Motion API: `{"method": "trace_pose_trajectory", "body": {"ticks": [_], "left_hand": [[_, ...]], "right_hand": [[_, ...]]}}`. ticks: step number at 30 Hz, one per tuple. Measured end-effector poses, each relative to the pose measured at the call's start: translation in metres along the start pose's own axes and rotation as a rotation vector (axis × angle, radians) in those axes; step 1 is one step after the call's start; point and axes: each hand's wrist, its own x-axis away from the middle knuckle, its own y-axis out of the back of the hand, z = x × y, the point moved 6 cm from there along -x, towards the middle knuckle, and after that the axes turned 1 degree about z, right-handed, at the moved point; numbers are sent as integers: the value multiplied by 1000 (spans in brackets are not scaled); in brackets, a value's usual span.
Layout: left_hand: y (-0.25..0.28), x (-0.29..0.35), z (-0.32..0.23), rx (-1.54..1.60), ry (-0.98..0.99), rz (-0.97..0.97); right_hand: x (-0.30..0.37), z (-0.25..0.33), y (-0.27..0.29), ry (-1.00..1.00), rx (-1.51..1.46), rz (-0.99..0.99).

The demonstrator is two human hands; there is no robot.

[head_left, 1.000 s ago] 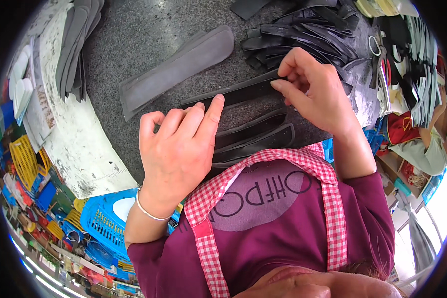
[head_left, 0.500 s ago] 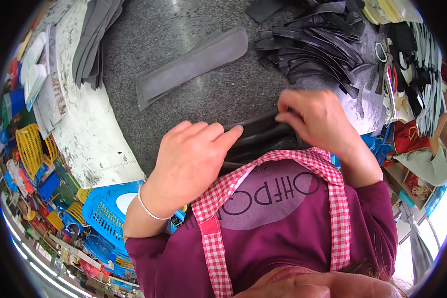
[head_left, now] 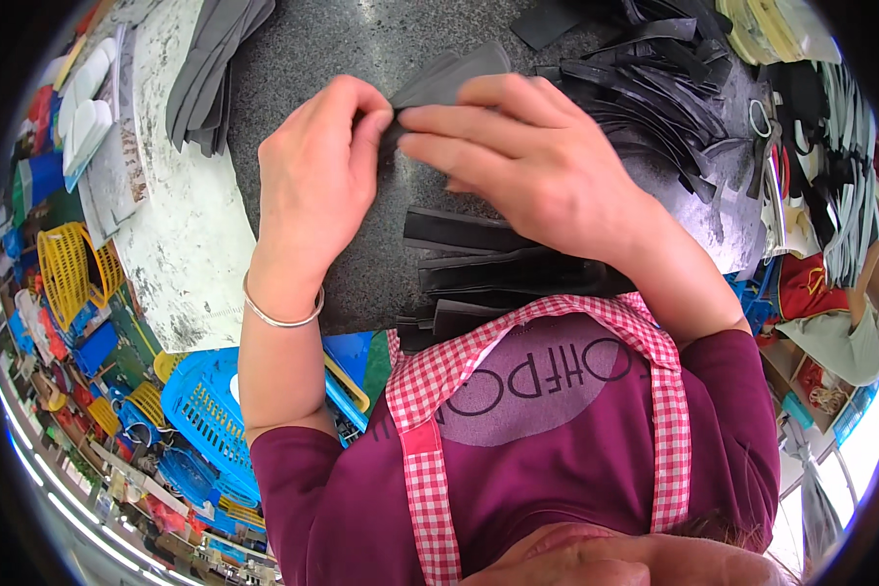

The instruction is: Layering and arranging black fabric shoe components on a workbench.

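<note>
The gray strips lie between the two hands, fanning out beyond the fingertips on the dark surface. The left hand has thumb and forefinger brought together at their near end—seemingly a pinch to steady or part the layers. The right hand reaches over them, fingers extended; whether it grips anything, I cannot tell. Dark strips lie just below the right hand, perhaps kept within reach—a black pile sits to its right.
</note>
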Motion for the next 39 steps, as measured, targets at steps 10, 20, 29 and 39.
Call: {"method": "trace_pose_trajectory", "body": {"ticks": [10,20,29,39], "left_hand": [[72,42,-19,111,-44,-760],[-53,38,-81,-149,-547,65],[-36,50,-73,7,-401,21],[-30,68,-61,-85,-294,8]], "right_hand": [[17,-11,1,-147,-138,-3],[80,-92,118,-619,351,-82],[85,-117,115,-707,130,36],[45,-39,125,-531,368,-334]]}}
